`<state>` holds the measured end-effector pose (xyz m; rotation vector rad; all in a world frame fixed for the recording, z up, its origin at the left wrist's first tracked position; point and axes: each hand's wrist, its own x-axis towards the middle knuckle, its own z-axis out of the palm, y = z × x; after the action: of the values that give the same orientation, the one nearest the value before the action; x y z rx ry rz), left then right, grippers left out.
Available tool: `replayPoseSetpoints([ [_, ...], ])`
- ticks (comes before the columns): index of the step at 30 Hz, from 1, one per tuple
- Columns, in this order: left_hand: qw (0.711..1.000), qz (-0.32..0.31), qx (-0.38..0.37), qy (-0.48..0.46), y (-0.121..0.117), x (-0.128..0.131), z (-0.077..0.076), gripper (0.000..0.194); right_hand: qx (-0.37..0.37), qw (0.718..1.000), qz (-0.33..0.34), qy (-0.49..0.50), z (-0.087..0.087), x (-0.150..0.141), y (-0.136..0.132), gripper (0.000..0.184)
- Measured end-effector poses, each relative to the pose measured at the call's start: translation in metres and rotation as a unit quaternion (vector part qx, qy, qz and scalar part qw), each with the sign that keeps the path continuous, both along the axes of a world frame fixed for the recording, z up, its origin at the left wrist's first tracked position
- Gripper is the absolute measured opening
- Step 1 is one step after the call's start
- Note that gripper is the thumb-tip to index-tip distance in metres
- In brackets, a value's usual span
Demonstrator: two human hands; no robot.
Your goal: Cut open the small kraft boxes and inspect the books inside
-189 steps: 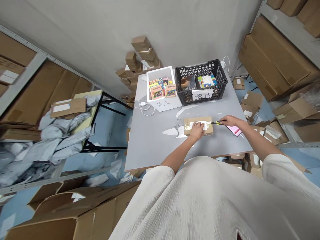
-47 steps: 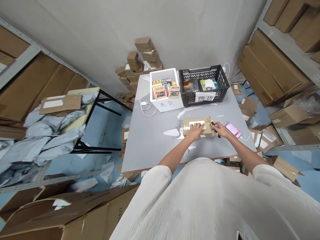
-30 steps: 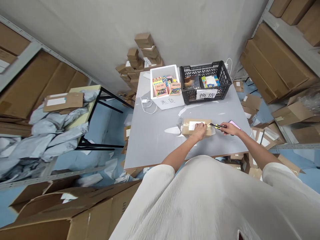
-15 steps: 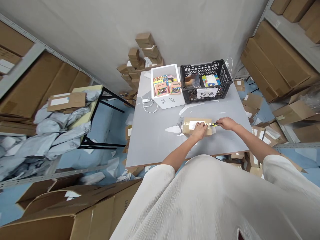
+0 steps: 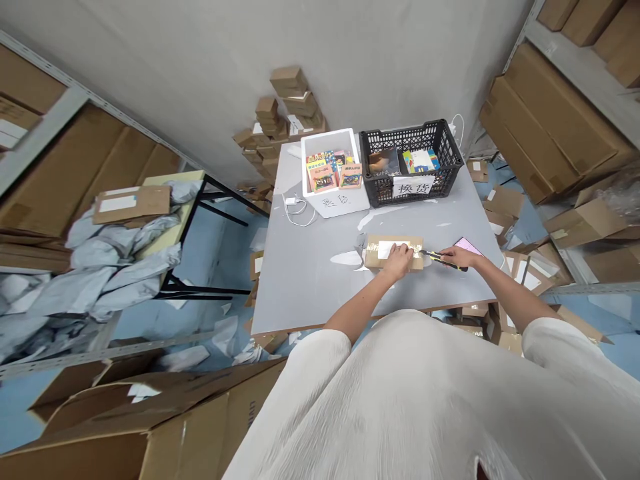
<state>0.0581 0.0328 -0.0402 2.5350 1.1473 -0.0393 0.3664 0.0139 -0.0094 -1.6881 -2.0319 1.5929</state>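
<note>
A small brown cardboard box [image 5: 373, 257] with a white label and shiny tape lies on the grey table near me. My left hand [image 5: 399, 262] rests on its top and holds it against the table, fingers over the label's right side. At the box's right end, my right hand [image 5: 457, 257] is closed around a black and yellow utility knife [image 5: 437, 257]. The knife's tip points left at the box's right edge; whether it touches the tape I cannot tell. Partly hidden behind my right hand lies a phone [image 5: 469, 247] with a pink screen.
Behind the box stand a white foam box [image 5: 345, 202] of small books and a black plastic crate [image 5: 383, 195] with books. A white charger cable [image 5: 300, 217] lies on the table [image 5: 300, 280]. Wrapped parcels [image 5: 125, 240] fill the left side. Cartons [image 5: 545, 127] crowd the right.
My right hand has shifted slightly right and towards me, and more of the knife handle shows. The phone behind it has come into view. My left hand stays on the cardboard box.
</note>
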Motion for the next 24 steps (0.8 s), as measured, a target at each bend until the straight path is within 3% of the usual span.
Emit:
replayPoseSetpoints([
  [5,1.000,-0.003,-0.003,-0.001,-0.003,-0.002,0.004,0.064,-0.003,0.999,-0.024,0.028,0.002,-0.004,-0.016,0.046],
  [15,1.000,-0.019,0.005,-0.004,-0.002,-0.002,0.006,0.074,0.006,0.996,-0.074,0.041,-0.007,-0.021,-0.017,0.047],
  [24,1.000,-0.026,0.011,0.012,-0.001,-0.002,0.006,0.072,-0.017,0.996,-0.070,0.048,-0.014,0.009,-0.035,0.056],
])
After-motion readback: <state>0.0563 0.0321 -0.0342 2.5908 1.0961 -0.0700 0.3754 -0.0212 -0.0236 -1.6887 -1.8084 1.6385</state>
